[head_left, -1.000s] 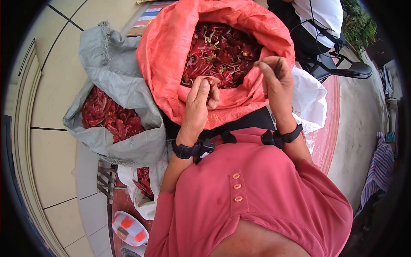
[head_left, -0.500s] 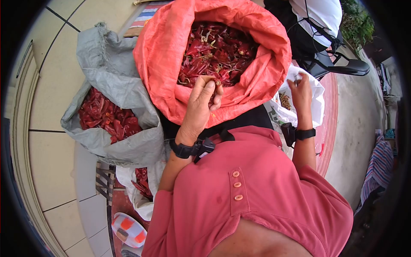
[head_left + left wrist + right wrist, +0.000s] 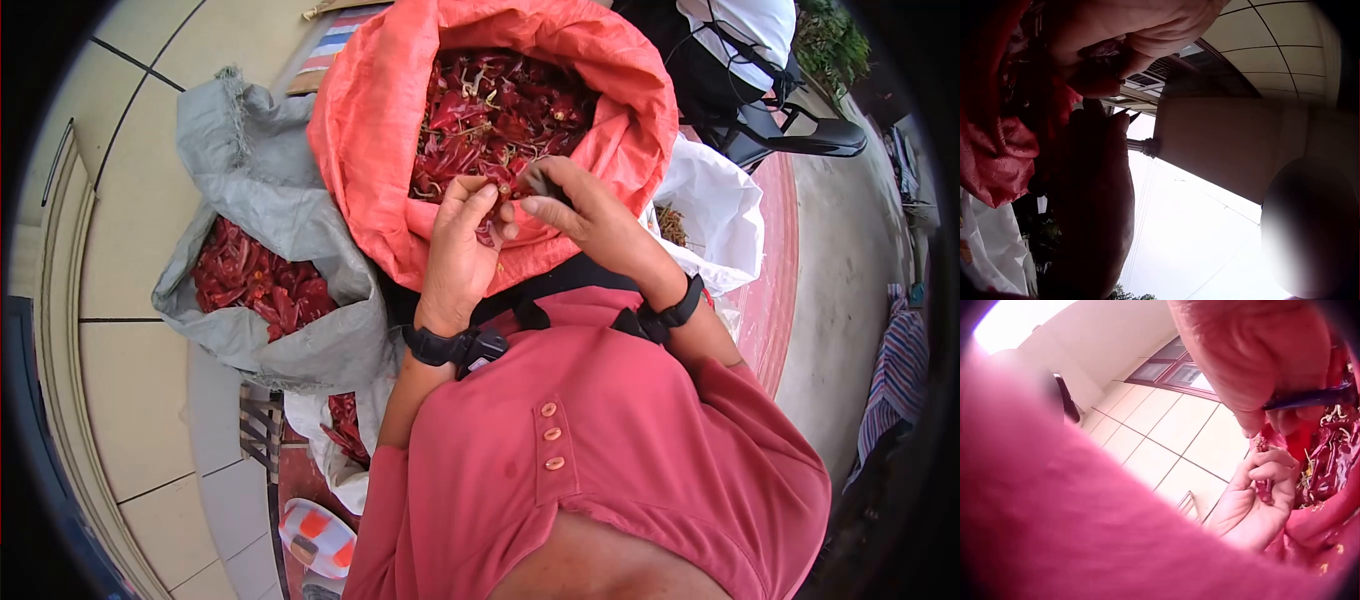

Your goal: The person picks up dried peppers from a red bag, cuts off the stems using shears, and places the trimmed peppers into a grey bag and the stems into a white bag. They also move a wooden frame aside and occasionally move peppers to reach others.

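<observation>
My left hand (image 3: 462, 250) pinches a dried red chili pepper (image 3: 1264, 490) between thumb and fingers, over the near rim of a red sack (image 3: 375, 120). The pepper's stem end points up in the right wrist view. Close beside it, my right hand (image 3: 605, 225) has its fingers curled round small dark scissors (image 3: 1313, 398). Two pointed blade tips (image 3: 1134, 117) stick out past the right fingers in the left wrist view. The handles are mostly hidden in the palm. Many dried chili peppers (image 3: 500, 110) fill the red sack.
Left of the red sack stands a grey sack (image 3: 270, 190) with destemmed-looking red peppers (image 3: 262, 275). A white bag (image 3: 735, 215) with brown bits (image 3: 670, 225) is at the right. Another white sack (image 3: 350, 485) holds red peppers below the grey one. A black armrest-like part (image 3: 825, 138) juts in behind.
My right hand went from the red sack's right side out over the white bag, then came back left to the pepper. My left hand stays nearly in place, still pinching the pepper.
</observation>
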The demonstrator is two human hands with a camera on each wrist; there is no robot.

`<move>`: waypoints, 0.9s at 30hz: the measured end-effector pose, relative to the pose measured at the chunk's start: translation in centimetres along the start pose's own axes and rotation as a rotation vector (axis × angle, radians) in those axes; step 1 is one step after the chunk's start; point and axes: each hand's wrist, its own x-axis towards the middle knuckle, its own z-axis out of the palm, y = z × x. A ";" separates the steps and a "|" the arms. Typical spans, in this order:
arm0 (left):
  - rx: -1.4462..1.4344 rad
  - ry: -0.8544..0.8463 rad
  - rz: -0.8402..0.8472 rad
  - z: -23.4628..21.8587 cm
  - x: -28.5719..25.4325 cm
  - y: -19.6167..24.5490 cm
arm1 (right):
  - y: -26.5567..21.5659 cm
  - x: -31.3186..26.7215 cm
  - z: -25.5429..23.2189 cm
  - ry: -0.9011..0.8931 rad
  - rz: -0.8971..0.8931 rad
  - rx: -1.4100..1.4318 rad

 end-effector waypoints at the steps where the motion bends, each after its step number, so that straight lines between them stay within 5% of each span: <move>1: -0.018 0.013 -0.010 0.2 0.0 -0.1 | 0.0 0.3 0.5 0.083 -0.100 -0.064; 7: -0.072 0.062 0.015 0.2 0.2 -0.9 | -0.3 -0.1 1.5 0.065 -0.014 -0.341; 16: -0.065 0.012 -0.008 0.1 -0.3 -0.9 | 0.3 -0.5 1.8 0.050 0.055 -0.052; 27: -0.018 -0.011 -0.005 -0.6 -0.6 -1.3 | 0.1 -0.8 1.8 0.018 0.060 -0.168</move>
